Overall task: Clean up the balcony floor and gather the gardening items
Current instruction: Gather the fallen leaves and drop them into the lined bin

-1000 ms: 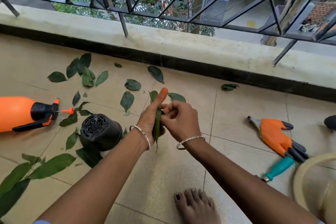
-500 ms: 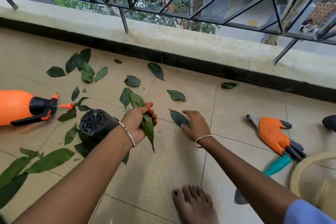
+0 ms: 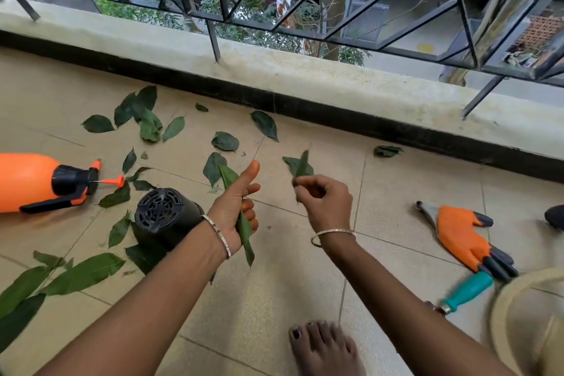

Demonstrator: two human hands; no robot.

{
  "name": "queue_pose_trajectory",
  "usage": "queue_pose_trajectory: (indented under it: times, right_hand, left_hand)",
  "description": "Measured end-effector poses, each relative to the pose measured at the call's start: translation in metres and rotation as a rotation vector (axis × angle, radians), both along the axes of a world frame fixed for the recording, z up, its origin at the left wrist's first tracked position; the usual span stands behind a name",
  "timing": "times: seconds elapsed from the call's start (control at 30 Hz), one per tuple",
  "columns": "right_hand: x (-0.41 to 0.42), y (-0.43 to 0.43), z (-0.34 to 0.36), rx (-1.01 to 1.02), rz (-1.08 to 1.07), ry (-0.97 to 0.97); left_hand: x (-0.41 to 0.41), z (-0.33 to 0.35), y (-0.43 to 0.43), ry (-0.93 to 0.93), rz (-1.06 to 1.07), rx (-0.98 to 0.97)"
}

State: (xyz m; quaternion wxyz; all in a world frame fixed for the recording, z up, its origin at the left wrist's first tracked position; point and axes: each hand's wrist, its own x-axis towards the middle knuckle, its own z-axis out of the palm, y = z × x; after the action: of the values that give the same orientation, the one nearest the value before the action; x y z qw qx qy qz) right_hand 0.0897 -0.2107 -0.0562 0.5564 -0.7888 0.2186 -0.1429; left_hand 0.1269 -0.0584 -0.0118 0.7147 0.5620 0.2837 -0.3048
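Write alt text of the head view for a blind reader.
A person's left hand grips gathered leaves while the right hand pinches another leaf, above a tiled floor strewn with loose leaves, an orange sprayer, a black pot and an orange glove.

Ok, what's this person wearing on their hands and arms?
Both forearms are bare; no sleeve shows. The left hand and right hand wear no gloves. Each wrist carries one thin metal bangle: the left bangle looks silvery and finely textured, the right bangle plain and pale.
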Motion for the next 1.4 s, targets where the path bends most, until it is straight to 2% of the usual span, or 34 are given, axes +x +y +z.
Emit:
queue_pose_trajectory:
  times: [0.1,0.2,0.27,0.33,0.37,0.43,0.5,0.57,0.67,0.8,0.87,0.93,1.03,1.13,1.27,1.33,1.4]
  right_hand:
    - [-0.009,0.033,0.040,0.117,0.217,-0.082]
    - [-0.016,0.044,0.048,0.114,0.378,-0.049]
    - [-0.011,0.033,0.044,0.144,0.349,-0.024]
    - [0.002,0.014,0.031,0.164,0.211,0.032]
    - [0.013,0.002,0.018,0.109,0.148,0.059]
    - [0.040,-0.024,-0.014,-0.161,0.128,0.136]
    - [0.067,-0.045,-0.050,-0.458,0.293,0.275]
    - [0.089,-0.057,-0.080,-0.660,0.504,0.403]
    - [0.105,-0.059,-0.108,-0.799,0.667,0.440]
    - [0.100,-0.052,-0.115,-0.904,0.524,0.367]
    - [0.092,-0.049,-0.103,-0.831,0.460,0.359]
    - [0.080,-0.043,-0.082,-0.614,0.357,0.267]
    - [0.053,-0.021,-0.031,-0.237,0.179,0.005]
    - [0.024,0.004,0.016,0.024,0.192,-0.108]
    - [-0.002,0.017,0.038,0.182,0.297,-0.104]
    - [-0.007,0.013,0.039,0.201,0.343,-0.106]
    - [-0.005,-0.002,0.035,0.185,0.371,-0.082]
  left_hand:
    - [-0.005,0.008,-0.011,-0.035,-0.056,-0.062]
    - [-0.001,0.006,-0.015,-0.018,0.062,-0.140]
    - [0.006,-0.005,-0.010,-0.039,0.134,0.000]
    - [0.012,-0.016,-0.004,-0.059,0.199,0.085]
    - [0.014,-0.019,-0.001,-0.049,0.223,0.073]
    - [0.013,-0.018,0.002,-0.041,0.236,0.017]
    - [0.013,-0.014,0.005,-0.034,0.256,-0.046]
    - [0.014,-0.010,0.007,-0.023,0.271,-0.084]
    - [0.014,-0.010,0.010,-0.034,0.239,-0.069]
    - [0.012,-0.008,0.012,-0.009,0.177,-0.054]
    - [0.011,-0.006,0.012,0.017,0.151,-0.058]
    - [0.010,-0.003,0.010,0.026,0.127,-0.060]
    - [0.007,0.001,0.001,0.006,0.075,-0.054]
    - [0.005,0.004,-0.012,-0.035,0.023,-0.048]
    - [0.007,-0.001,-0.033,-0.086,0.013,-0.128]
    - [0.010,-0.004,-0.039,-0.067,0.077,-0.191]
    - [0.013,-0.007,-0.041,-0.057,0.110,-0.159]
